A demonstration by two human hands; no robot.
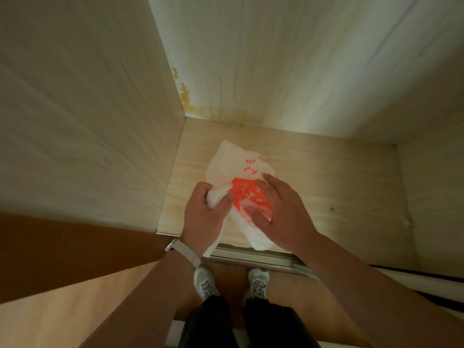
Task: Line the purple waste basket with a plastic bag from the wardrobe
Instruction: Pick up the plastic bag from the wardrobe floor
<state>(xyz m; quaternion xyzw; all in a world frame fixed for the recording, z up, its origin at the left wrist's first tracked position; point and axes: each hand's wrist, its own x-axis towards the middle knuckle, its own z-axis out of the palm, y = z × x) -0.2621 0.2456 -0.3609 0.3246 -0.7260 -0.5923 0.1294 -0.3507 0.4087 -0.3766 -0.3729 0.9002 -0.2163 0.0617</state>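
Observation:
A crumpled white plastic bag (228, 162) with orange print lies on the wooden wardrobe shelf (326, 177). My left hand (204, 212) grips a bunched white part of the bag at its left side. My right hand (278, 204) lies on the orange part of the bag, fingers and thumb pinching the plastic. The bag's lower edge hangs over the shelf's front edge. The purple waste basket is not in view.
The wardrobe's pale side wall (88, 121) rises on the left and its back wall (288, 59) stands behind the bag, stained near the corner. A metal sliding-door track (251, 257) runs along the shelf front. My feet (231, 282) stand on the wooden floor below.

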